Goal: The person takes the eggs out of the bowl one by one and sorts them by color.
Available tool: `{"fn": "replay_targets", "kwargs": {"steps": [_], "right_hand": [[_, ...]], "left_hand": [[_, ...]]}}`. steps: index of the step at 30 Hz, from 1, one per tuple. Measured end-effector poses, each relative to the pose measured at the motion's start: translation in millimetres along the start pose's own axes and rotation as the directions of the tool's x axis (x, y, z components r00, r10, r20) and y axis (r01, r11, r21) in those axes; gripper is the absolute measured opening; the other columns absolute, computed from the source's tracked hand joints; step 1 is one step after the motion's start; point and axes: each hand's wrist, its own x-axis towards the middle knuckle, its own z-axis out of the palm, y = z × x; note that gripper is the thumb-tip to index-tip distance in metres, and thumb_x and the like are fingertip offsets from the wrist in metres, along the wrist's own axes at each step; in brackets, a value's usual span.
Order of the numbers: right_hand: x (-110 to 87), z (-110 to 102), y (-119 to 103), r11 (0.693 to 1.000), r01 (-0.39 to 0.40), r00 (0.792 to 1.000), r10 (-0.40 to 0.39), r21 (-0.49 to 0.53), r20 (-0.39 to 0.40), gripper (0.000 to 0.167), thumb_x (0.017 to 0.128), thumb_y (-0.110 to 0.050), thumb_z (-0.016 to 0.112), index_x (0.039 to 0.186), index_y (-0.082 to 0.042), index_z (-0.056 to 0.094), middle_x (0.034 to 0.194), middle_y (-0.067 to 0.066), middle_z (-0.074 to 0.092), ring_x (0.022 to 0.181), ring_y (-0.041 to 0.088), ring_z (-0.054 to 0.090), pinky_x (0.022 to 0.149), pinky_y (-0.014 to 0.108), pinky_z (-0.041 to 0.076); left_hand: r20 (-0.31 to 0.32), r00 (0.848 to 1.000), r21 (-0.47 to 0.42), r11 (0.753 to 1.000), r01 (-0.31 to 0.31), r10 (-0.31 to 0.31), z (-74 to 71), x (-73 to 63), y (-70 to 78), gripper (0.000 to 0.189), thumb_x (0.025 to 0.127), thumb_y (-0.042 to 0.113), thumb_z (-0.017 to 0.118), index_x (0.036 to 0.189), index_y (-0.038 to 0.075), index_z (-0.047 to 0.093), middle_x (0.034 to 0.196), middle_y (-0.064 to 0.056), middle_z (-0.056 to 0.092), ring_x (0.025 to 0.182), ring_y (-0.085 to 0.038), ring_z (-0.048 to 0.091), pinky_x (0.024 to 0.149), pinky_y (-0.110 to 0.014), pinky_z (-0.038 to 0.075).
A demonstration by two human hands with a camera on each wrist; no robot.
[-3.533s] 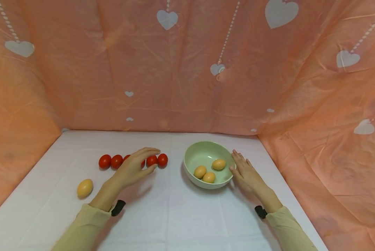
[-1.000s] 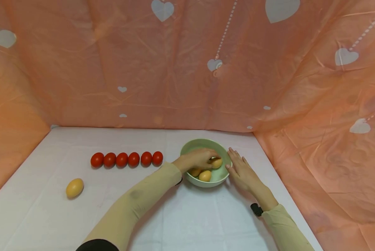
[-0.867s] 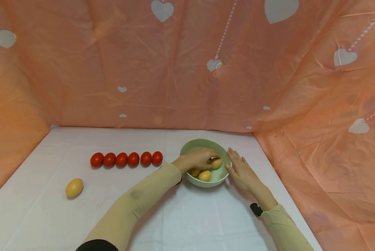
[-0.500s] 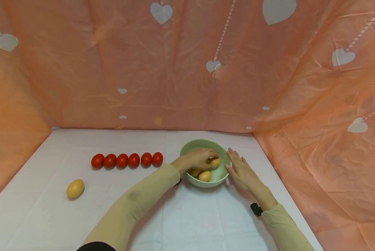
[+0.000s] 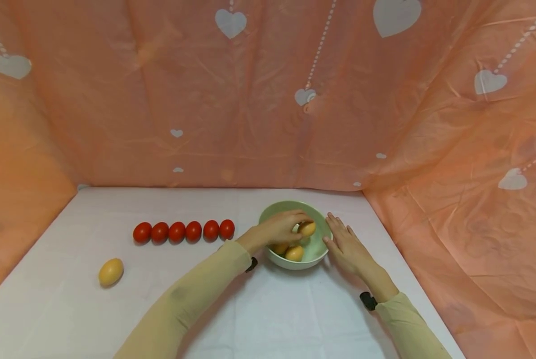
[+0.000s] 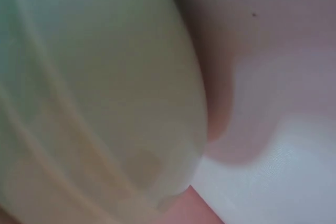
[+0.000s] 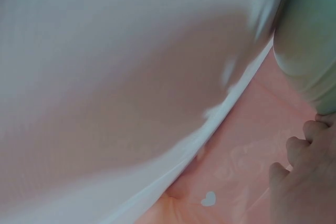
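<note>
In the head view my left hand (image 5: 278, 228) reaches into a pale green bowl (image 5: 290, 265), thumb and fingers pinching a yellow egg (image 5: 307, 229) a little above the bowl's bottom. Below that hand lies another yellow egg (image 5: 293, 253), with a third one (image 5: 278, 249) partly covered by the hand. My right hand (image 5: 346, 245) has its fingers straight, resting along the bowl's right rim. The left wrist view shows the bowl's outer wall (image 6: 121, 77) up close. At the right edge of the right wrist view are the bowl and my right hand's fingers.
Left of the bowl, a row of several red egg-shaped things (image 5: 176, 232) stretches across the white tablecloth (image 5: 268, 319). One yellow egg (image 5: 111, 272) sits nearer the front left. Orange sheeting (image 5: 268, 149) with grey hearts walls in the back and sides.
My left hand has moved from over the red row into the bowl, taken hold of a yellow egg and raised it slightly. My right hand stays at the rim; the view has shifted a little.
</note>
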Motion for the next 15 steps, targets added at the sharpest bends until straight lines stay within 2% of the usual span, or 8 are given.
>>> {"fn": "replay_targets", "kwargs": {"steps": [8,15], "right_hand": [[-0.7,-1,-1,1.0,0.009,1.0,-0.009,0.0,-0.004,0.065,0.113,-0.037,0.039,0.162,0.003,0.024,0.171,0.018,0.02,0.156,0.042,0.019,0.124,0.063,0.015],[-1.0,-3,-2,1.0,0.015,1.0,-0.015,0.006,-0.012,0.064,0.113,-0.036,0.04,0.162,0.003,0.025,0.17,0.018,0.022,0.156,0.042,0.02,0.124,0.064,0.016]], "left_hand": [[-0.106,0.994,-0.066,0.997,-0.028,0.021,-6.8,-15.3,3.5,0.05,0.097,0.016,0.074,0.144,0.007,0.058,0.142,-0.007,0.059,0.129,-0.019,0.058,0.11,-0.034,0.047],[-0.231,0.972,-0.098,0.992,-0.074,0.049,-11.5,-30.7,3.6,0.051,0.095,0.012,0.076,0.142,0.003,0.059,0.139,-0.01,0.059,0.124,-0.022,0.06,0.109,-0.035,0.049]]}}
